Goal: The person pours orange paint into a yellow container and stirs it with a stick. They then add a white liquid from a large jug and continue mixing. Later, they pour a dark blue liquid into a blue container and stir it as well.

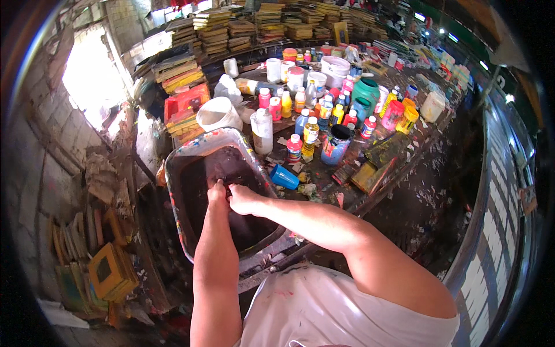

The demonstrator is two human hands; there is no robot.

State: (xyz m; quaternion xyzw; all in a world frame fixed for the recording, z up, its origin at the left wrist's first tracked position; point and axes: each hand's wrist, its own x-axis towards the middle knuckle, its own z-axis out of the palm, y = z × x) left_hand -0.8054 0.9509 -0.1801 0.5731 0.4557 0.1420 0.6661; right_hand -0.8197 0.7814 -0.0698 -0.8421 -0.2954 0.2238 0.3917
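Note:
A paint-smeared rectangular basin holds dark, murky liquid. Both arms reach into it from below. My left hand is over the liquid near the middle of the basin, its fingers drawn together. Just right of it, my right hand is curled closed, knuckles up, with its fingertips turned toward the left hand. Whatever lies between the fingers, if anything, is hidden. A blue plastic cup lies tipped over beside the basin's right rim.
A white bucket stands behind the basin, next to a white bottle. Several paint bottles and a dark paint-streaked pot crowd the littered table. Wooden frames lean at lower left; more stacked frames line the back.

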